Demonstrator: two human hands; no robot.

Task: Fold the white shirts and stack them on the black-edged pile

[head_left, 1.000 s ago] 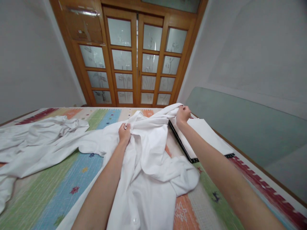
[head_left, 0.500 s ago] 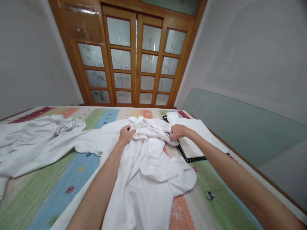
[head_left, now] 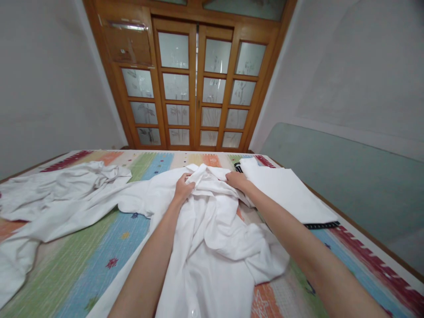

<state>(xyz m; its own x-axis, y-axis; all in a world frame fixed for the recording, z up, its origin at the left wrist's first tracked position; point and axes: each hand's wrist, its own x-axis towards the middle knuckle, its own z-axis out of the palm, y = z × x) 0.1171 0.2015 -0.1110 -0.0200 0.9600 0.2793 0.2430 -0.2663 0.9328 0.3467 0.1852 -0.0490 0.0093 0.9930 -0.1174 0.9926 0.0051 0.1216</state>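
A white shirt [head_left: 212, 247] lies spread and rumpled across the patterned cloth in front of me, its collar at the far end and one sleeve stretched to the left. My left hand [head_left: 184, 187] pinches the fabric just left of the collar. On the other side, my right hand [head_left: 236, 180] is closed on the shirt near the collar's right end; its fingertips are partly hidden. Folds bunch up between the two hands, and the right sleeve lies crumpled under my right forearm.
Another crumpled white garment [head_left: 66, 190] lies at the left. Folded white cloth [head_left: 281, 190] with a black patterned edge sits at the right. Striped, colourful cloth [head_left: 99, 251] covers the surface. Beyond are wooden glass-paned doors [head_left: 195, 88], with a pale green panel [head_left: 331, 176] along the right wall.
My right hand has moved from the lower right part of the fabric up and inward, nearer the collar. My left hand keeps its hold. The view has shifted slightly.
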